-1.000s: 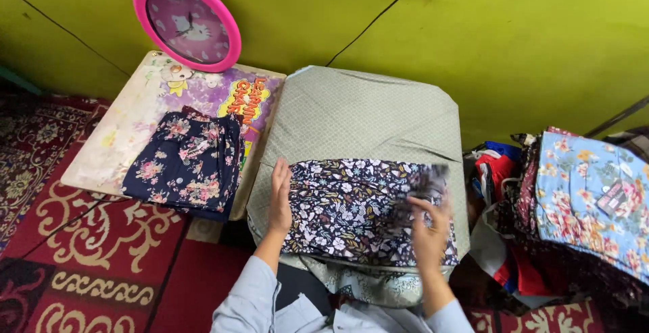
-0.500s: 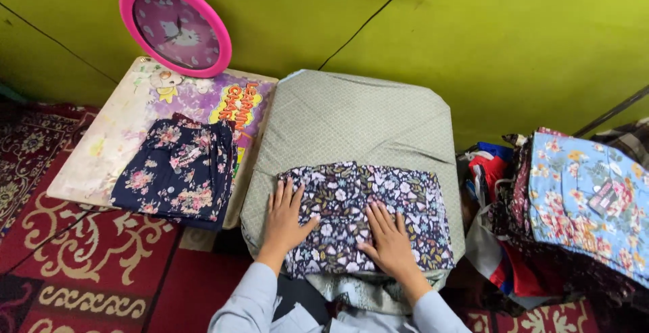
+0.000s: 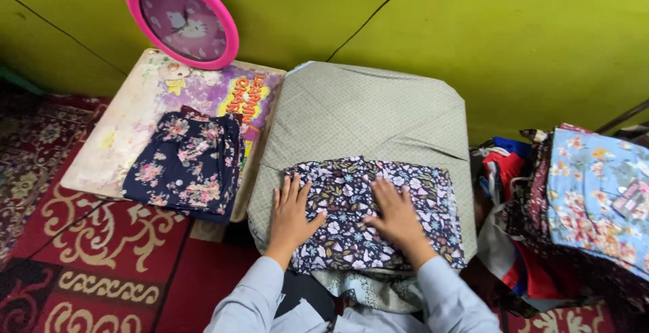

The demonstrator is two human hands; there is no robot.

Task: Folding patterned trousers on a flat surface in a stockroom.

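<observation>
A dark floral garment (image 3: 351,191) lies folded flat on the near part of a grey-green padded board (image 3: 368,110). My left hand (image 3: 293,212) rests palm down on the garment's left edge, fingers spread. My right hand (image 3: 397,215) presses flat on its middle, fingers apart. Neither hand grips the cloth. Both forearms wear light blue sleeves.
Left of the board, a navy floral folded garment (image 3: 189,164) lies on a colourful low board (image 3: 122,130). A pink round clock (image 3: 182,18) leans on the yellow-green wall. At the right stands a pile of clothes with a light blue floral piece (image 3: 595,184) on top. A red patterned carpet (image 3: 88,252) covers the floor.
My right hand has let go of the garment's right end and moved left onto its middle. The garment now lies flat under both palms.
</observation>
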